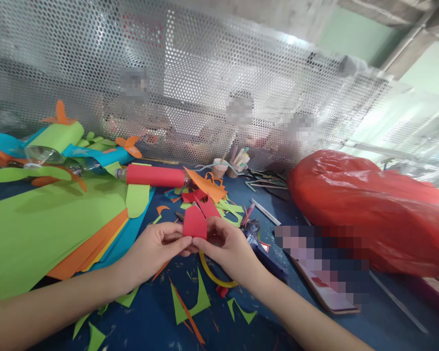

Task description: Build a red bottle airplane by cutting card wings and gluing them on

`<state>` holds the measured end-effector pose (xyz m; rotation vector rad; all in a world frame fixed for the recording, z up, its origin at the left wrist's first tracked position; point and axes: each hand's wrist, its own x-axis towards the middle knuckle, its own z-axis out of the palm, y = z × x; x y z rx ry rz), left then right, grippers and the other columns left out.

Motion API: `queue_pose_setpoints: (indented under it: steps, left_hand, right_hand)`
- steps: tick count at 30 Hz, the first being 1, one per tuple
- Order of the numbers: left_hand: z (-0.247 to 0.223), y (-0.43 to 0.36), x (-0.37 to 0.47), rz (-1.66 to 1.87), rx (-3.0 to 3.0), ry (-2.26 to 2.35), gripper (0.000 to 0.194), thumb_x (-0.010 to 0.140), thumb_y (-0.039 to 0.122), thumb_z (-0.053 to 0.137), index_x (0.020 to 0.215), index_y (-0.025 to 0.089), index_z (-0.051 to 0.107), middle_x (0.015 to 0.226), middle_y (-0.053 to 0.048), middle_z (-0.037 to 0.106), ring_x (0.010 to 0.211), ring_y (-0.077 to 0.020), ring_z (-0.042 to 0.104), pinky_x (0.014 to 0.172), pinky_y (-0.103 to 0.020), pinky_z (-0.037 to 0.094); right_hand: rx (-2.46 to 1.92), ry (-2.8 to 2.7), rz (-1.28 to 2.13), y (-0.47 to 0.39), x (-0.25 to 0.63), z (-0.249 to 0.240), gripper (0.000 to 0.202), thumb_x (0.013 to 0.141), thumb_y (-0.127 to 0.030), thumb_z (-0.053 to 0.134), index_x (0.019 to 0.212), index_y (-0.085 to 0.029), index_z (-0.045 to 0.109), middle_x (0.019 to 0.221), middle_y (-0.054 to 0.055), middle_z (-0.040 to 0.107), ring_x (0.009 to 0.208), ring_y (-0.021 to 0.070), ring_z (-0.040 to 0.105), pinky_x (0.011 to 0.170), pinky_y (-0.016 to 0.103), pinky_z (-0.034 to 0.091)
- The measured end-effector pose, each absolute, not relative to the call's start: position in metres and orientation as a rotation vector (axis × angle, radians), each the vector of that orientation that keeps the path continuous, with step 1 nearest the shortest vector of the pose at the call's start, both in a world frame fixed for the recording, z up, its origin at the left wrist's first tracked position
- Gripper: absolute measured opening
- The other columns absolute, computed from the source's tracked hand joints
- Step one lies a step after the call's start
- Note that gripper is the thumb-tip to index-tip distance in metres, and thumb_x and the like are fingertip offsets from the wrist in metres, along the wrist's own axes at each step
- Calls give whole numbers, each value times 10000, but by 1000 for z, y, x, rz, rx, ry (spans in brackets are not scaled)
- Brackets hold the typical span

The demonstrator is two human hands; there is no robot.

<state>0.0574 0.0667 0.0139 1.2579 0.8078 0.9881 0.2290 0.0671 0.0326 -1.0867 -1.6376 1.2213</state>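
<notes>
Red paper (195, 223) with a rounded top is standing upright between our hands, over the blue table (146, 321). We are pinching its lower left edge with the thumb and fingers of our left hand (170, 240), and its lower right edge with those of our right hand (225, 239), the thumb tips nearly meeting. A red strip (209, 208) is showing just behind it; whether the two are joined we cannot tell. Below our right hand, a yellow ring (219, 281) is lying near green scraps (202, 295). To our left, a big green sheet (58, 219) is overlapping orange sheets (88, 246), and a red-wrapped bottle (155, 175) is lying beyond. To our right, a red bag (366, 209) is bulging, and a perforated metal screen (197, 83) is rising behind everything
</notes>
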Motion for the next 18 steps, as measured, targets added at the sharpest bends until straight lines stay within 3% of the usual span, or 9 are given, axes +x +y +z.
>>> queue_pose_setpoints:
  steps: [6, 18]
  left_hand:
    - [14, 65, 60, 1003, 1261, 835, 127, 803, 266, 643, 898, 205, 701, 858, -11, 756, 793, -155, 700, 753, -246, 554]
    - [12, 71, 57, 1007, 1298, 899, 356, 830, 288, 600, 1165, 171, 570, 994, -48, 743, 905, -191, 701, 861, -315, 543]
  right_hand:
    - [-1142, -1736, 1029, 66, 230, 33, 154, 773, -255, 638, 883, -183, 557, 793, 18, 656, 724, 144, 629, 700, 282, 520]
    - [-1104, -1652, 1056, 75, 236, 36, 207, 767, -185, 609, 974, -183, 592, 823, 19, 686, 783, 146, 672, 731, 277, 542]
